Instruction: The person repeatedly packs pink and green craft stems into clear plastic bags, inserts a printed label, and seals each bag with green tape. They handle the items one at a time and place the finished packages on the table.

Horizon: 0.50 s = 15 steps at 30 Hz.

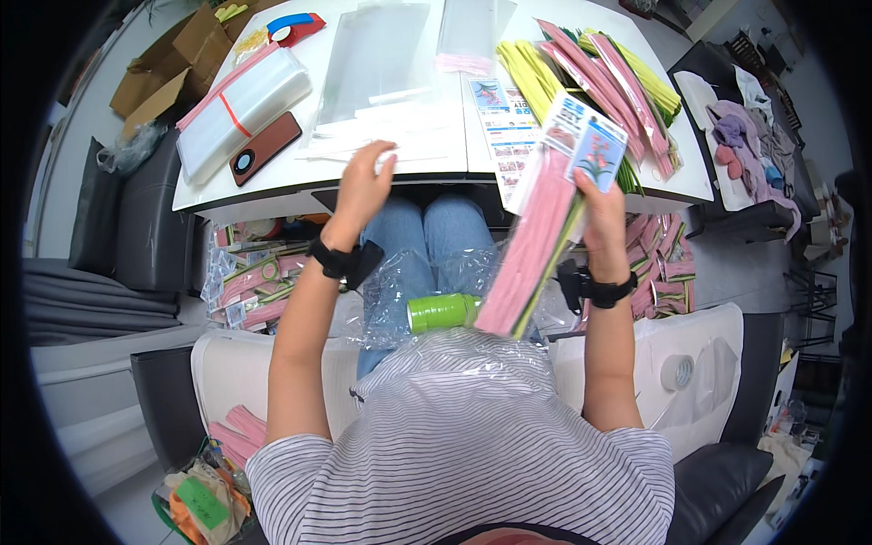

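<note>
My right hand (603,211) grips a clear packet of pink chenille stems (528,245), with green ones along one side. A printed card with a picture of pink flowers (599,153) sits at the packet's top, under my thumb. The packet slants down over my lap. My left hand (366,180) is at the table's front edge with nothing in it, fingers slightly apart. Just beyond it are white strips (381,129) at the mouths of flat clear plastic bags (371,58). On my lap a green roll (439,313) lies on crinkled clear film (392,279).
On the white table (453,160) are a brown phone (266,148), a banded roll of clear bags (238,112), a tape dispenser (296,28), instruction sheets (501,129), and bundles of yellow (538,75) and pink stems (599,88). Filled packets (255,286) are heaped below. A tape roll (676,372) lies on the seat.
</note>
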Each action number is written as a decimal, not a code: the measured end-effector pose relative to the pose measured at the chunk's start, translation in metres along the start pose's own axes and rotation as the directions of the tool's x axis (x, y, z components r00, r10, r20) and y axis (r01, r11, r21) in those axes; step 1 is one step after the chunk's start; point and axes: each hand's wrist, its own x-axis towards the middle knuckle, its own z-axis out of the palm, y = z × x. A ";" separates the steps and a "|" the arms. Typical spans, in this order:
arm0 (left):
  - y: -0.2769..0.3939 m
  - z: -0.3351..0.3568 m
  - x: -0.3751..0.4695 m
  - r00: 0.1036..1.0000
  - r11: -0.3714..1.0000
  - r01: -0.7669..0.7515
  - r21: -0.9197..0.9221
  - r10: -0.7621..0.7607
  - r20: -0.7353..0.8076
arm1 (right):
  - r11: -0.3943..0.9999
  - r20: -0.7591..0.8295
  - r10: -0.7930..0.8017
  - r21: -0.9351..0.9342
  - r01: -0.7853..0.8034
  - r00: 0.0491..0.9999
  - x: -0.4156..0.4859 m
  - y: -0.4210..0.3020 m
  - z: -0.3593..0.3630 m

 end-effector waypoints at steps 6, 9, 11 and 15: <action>-0.043 0.020 0.041 0.935 0.801 -0.330 0.500 0.349 0.059 | 0.970 -0.032 0.173 0.177 -0.165 0.984 -0.009 0.015 -0.036; -0.046 0.038 0.058 0.929 0.685 -0.346 0.641 0.345 0.132 | 0.945 0.025 0.208 0.254 -0.208 0.978 -0.017 0.028 -0.035; -0.045 0.046 0.057 0.943 0.706 -0.332 0.625 0.262 0.206 | 0.958 -0.024 0.222 0.189 -0.214 0.975 -0.020 0.035 -0.034; -0.037 0.039 0.027 0.903 0.656 -0.426 0.623 0.345 0.255 | 0.948 0.000 0.264 0.184 -0.260 0.964 -0.023 0.042 -0.028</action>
